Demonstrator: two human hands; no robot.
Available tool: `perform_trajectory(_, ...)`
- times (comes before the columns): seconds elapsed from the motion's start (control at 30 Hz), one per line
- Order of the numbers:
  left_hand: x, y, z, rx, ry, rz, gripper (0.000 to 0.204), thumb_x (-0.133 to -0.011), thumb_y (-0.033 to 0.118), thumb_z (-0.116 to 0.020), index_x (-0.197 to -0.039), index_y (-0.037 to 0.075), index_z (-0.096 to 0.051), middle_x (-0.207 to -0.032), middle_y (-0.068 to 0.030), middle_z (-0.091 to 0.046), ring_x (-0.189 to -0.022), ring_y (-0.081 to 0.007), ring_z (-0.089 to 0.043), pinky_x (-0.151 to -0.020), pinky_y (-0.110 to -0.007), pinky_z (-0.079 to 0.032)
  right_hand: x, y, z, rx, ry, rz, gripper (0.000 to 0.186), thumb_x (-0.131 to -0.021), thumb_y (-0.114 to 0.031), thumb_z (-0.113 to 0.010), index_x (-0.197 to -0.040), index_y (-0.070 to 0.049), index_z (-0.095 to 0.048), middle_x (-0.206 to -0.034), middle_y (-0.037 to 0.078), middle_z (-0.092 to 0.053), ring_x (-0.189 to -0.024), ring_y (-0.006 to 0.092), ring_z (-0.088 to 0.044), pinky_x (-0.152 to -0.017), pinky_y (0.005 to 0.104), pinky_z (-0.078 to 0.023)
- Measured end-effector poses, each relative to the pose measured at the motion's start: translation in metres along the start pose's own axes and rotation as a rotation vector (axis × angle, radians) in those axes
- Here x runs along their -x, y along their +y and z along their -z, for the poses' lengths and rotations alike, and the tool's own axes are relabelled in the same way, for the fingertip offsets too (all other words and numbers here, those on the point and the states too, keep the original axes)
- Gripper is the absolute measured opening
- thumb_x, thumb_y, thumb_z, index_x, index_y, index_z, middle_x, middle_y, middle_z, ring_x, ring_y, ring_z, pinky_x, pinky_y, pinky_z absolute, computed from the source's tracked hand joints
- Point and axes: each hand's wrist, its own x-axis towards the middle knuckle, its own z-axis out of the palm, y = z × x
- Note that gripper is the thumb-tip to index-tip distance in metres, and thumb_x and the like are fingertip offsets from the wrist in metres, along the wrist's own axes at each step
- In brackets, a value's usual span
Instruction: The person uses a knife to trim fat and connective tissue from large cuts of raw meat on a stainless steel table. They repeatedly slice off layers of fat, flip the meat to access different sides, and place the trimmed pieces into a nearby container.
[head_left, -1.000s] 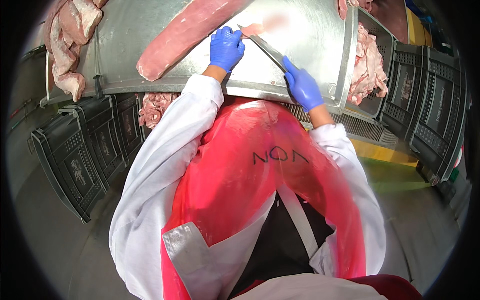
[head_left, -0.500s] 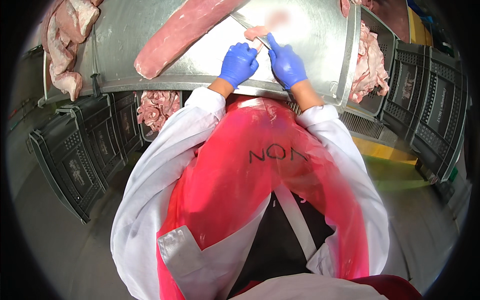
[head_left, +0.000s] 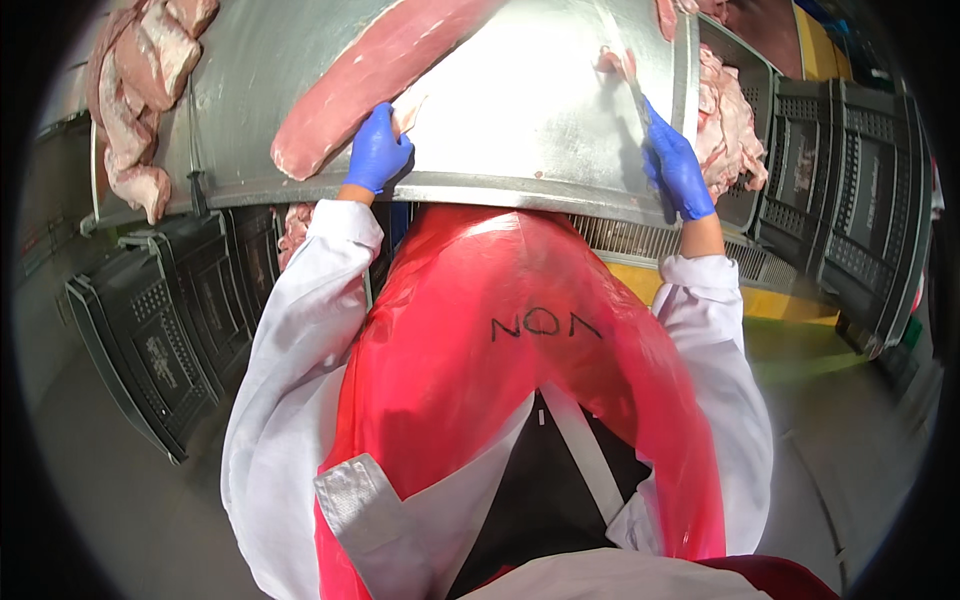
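Note:
My left hand (head_left: 378, 155), in a blue glove, is closed on a pale strip of meat trimming (head_left: 408, 110) over the steel table (head_left: 480, 150). Just behind it lies a long, trimmed pink loin (head_left: 370, 75), slanting away to the right. Out to the right, my blue-gloved right hand (head_left: 676, 168) grips a knife (head_left: 628, 58) whose blade points up and away; the handle is mostly hidden in the fist. A small reddish scrap of meat (head_left: 609, 62) shows beside the blade; whether it touches the blade I cannot tell.
Untrimmed meat pieces (head_left: 140, 90) lie at the table's left end. A dark crate (head_left: 750, 195) of pale trimmings (head_left: 728, 130) stands against the right edge. Stacked dark crates (head_left: 150, 330) stand at lower left, others (head_left: 850, 190) at far right. Trimmings (head_left: 294, 232) sit below the front edge.
My hands have moved apart. The left has gone left toward the loin with the pale strip; the right has swung right with the knife, near the table's right edge.

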Motion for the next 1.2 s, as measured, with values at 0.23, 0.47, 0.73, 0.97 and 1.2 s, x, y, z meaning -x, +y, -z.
perform_trajectory(0.23,-0.014,0.047,0.007,0.657,-0.231,0.360,0.023,-0.095,0.012,-0.063,-0.114,-0.001,-0.062,-0.074,-0.0040,-0.064,-0.062,-0.0097,-0.063,-0.057,-0.029,-0.051,0.064,0.048,0.000,-1.073,-0.200,-0.311,0.060,-0.104,-0.056,-0.043,-0.102,0.003,-0.054,-0.066,0.001,-0.043,-0.046,0.0090,-0.040,-0.041,0.0228,-0.036)
perform_trajectory(0.47,-0.141,0.261,0.023,1.069,-0.268,-0.240,0.019,-0.094,0.013,-0.066,-0.107,0.001,-0.060,-0.095,-0.0075,-0.062,-0.085,-0.0212,-0.069,-0.074,-0.033,-0.053,0.075,0.128,0.045,-1.253,-0.498,0.041,0.060,-0.105,-0.058,-0.036,-0.096,-0.001,-0.051,-0.062,-0.001,-0.038,-0.044,0.0089,-0.036,-0.041,0.0223,-0.035)
perform_trajectory(0.73,-0.230,0.385,-0.127,0.258,-0.311,-0.818,0.051,-0.087,0.040,-0.072,-0.123,0.006,-0.061,-0.123,-0.0190,-0.063,-0.115,-0.0340,-0.063,-0.097,-0.042,-0.050,0.132,0.162,0.064,-1.153,0.042,0.033,0.058,-0.104,-0.060,-0.038,-0.100,-0.004,-0.053,-0.062,-0.002,-0.037,-0.045,0.0089,-0.032,-0.042,0.0242,-0.029)
perform_trajectory(0.97,-0.385,0.321,-0.216,0.235,-0.350,-0.841,0.055,-0.082,0.053,-0.070,-0.119,0.013,-0.068,-0.129,-0.0174,-0.061,-0.123,-0.0401,-0.055,-0.103,-0.049,-0.045,0.197,0.220,0.057,-1.320,0.128,0.034,0.048,-0.103,-0.054,-0.045,-0.123,-0.010,-0.050,-0.083,0.003,-0.048,-0.050,0.0103,-0.039,-0.043,0.0251,-0.034)
perform_trajectory(1.2,-0.176,0.192,-0.152,0.104,-0.218,-1.051,0.018,-0.080,0.026,-0.074,-0.092,0.012,-0.070,-0.090,-0.0124,-0.062,-0.096,-0.0380,-0.058,-0.098,-0.053,-0.047,0.206,0.202,0.055,-1.123,0.219,-0.008,0.049,-0.102,-0.049,-0.049,-0.134,-0.012,-0.047,-0.084,0.004,-0.049,-0.052,0.0113,-0.041,-0.044,0.0256,-0.035)
